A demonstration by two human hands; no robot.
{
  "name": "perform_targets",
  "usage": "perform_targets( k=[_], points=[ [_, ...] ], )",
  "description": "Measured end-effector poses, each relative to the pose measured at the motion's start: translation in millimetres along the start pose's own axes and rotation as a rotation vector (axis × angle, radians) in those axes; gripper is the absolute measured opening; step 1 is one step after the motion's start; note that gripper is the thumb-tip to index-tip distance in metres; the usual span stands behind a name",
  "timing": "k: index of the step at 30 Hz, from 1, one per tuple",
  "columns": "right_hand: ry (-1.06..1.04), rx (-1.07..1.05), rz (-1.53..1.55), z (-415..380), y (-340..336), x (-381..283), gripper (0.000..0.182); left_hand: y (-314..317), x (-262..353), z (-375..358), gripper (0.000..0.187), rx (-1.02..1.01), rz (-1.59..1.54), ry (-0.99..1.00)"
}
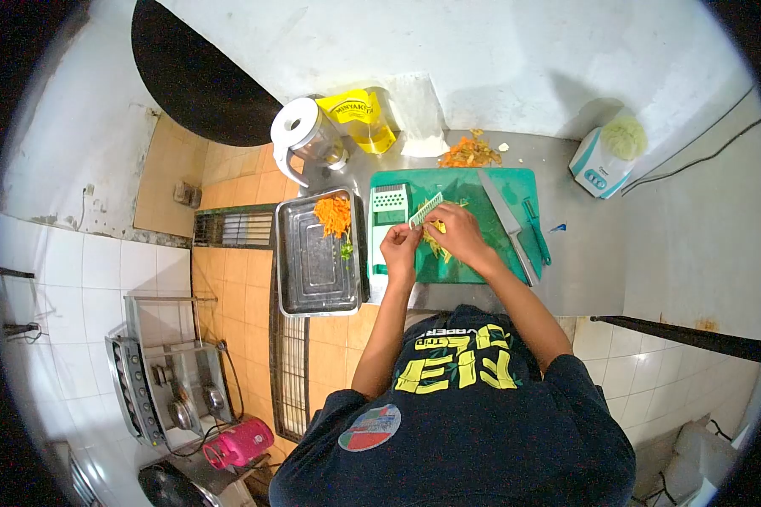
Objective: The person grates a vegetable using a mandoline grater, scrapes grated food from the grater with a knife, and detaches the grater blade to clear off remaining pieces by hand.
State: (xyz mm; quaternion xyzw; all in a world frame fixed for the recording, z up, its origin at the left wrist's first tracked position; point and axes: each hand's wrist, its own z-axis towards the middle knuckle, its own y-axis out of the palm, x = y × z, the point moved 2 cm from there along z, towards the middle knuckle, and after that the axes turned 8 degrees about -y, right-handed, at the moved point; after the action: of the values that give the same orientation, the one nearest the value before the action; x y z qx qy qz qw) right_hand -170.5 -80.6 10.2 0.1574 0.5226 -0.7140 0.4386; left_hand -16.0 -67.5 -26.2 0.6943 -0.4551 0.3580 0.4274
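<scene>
My left hand pinches the lower end of a narrow white grater blade tilted above a green cutting board. My right hand is closed, its fingertips at the side of the same blade. Beneath my hands lie pale yellow-green vegetable shreds, partly hidden by the right hand. A white flat grater rests on the left of the board. Along the right side lie a large knife and a green-handled tool, apparently a peeler.
Left of the board, a metal tray holds orange shreds and green bits. Behind stand a blender jug, a yellow pouch and a white bag. Peelings lie beyond the board; a white-and-teal scale stands right.
</scene>
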Motion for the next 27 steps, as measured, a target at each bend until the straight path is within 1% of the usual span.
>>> perform_targets(
  k=[4, 7, 10, 13, 16, 20, 24, 27],
  points=[
    [-0.076, 0.021, -0.064, 3, 2, 0, 0.014, 0, 2, -2, 0.014, -0.015, 0.001, -0.010],
    [-0.193, -0.043, -0.243, 6, -4, -10, 0.014, -2, -2, 1, 0.013, -0.026, -0.002, -0.010],
    [-0.282, 0.037, -0.334, 11, -4, -12, 0.010, -6, -7, 5, 0.013, -0.026, -0.016, -0.029],
    [-0.323, 0.017, -0.330, 15, -3, -8, 0.011, -3, -8, 5, 0.014, -0.011, -0.027, -0.023],
    [-0.341, 0.054, -0.312, 17, -1, -7, 0.013, 2, -4, 2, 0.014, 0.018, -0.048, -0.025],
    [-0.250, -0.020, -0.254, 11, -1, -6, 0.013, 2, -6, 3, 0.015, 0.011, -0.071, -0.022],
    [-0.186, -0.015, -0.215, 8, -4, -3, 0.012, -3, -4, 7, 0.017, -0.015, -0.049, -0.026],
    [-0.143, -0.008, -0.222, 7, -6, 2, 0.011, 1, 5, 2, 0.018, -0.002, -0.108, -0.058]
  ],
)
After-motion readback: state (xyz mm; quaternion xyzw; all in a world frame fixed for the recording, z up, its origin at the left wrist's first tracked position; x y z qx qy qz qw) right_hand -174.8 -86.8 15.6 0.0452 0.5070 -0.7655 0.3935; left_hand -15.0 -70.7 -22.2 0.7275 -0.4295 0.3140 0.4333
